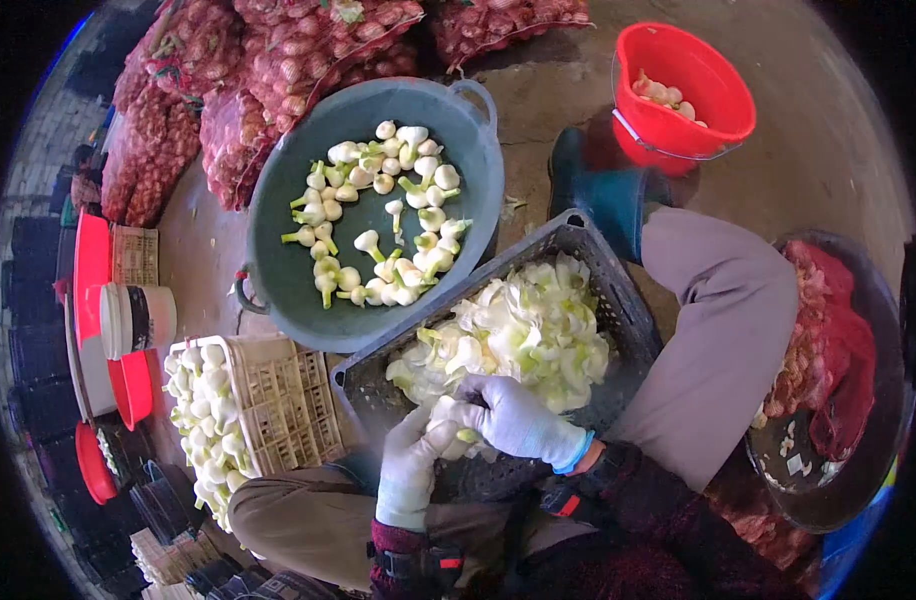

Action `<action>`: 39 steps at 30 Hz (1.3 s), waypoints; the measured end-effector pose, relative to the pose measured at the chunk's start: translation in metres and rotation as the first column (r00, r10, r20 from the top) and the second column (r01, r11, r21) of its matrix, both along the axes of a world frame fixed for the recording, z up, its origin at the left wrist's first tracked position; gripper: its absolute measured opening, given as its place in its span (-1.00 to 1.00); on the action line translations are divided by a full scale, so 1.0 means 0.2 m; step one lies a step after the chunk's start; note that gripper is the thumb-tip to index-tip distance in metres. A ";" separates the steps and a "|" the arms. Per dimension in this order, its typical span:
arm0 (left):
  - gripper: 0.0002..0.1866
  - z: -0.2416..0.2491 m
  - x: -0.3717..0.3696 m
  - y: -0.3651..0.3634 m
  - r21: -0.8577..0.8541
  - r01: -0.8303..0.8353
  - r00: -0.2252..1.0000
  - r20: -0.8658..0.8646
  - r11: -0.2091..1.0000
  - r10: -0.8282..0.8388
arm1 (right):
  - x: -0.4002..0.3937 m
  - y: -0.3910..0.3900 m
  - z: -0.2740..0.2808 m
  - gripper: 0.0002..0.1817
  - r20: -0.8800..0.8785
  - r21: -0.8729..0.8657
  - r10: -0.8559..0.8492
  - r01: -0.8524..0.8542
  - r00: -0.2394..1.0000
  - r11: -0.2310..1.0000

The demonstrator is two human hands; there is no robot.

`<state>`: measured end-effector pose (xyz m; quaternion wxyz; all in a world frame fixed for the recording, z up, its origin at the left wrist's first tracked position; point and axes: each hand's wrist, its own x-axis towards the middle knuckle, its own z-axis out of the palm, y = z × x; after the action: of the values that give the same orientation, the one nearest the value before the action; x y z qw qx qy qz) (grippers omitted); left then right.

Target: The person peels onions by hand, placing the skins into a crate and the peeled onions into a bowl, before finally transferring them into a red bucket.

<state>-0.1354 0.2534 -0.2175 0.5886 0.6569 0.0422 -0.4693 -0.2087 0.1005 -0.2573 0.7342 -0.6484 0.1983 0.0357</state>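
Observation:
My left hand (410, 462), in a white glove, is closed around a garlic bulb (466, 436), whose short pale green stem pokes out between the hands. Fingers of my right hand (526, 420), gloved in white with a blue cuff, are pinched at the same bulb; gloves cover most of it. Both hands are over the near edge of a black plastic crate (626, 285) heaped with white and greenish garlic peels (523, 335). Beyond the crate stands a large grey-green tub (273, 215) with peeled garlic bulbs (418, 275) scattered on its bottom.
A cream basket (283, 405) piled with garlic bulbs stands at left. Mesh sacks of unpeeled garlic (298, 50) lie at the back. A red bucket (683, 145) holds several bulbs. At right, a dark basin (828, 500) contains a red net bag (843, 370). My boot (603, 205) flanks the crate.

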 end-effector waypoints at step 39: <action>-0.59 -0.05 -0.05 -0.04 -0.140 -0.377 0.926 -0.091 0.916 0.367 | 0.06 -0.08 -0.07 -0.85 -0.026 0.059 -0.452 0.453 0.892 0.890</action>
<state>-0.1446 0.2454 -0.2272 0.7148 0.5741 0.1481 -0.3709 -0.1959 0.0853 -0.2719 0.7413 -0.5606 0.3467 -0.1262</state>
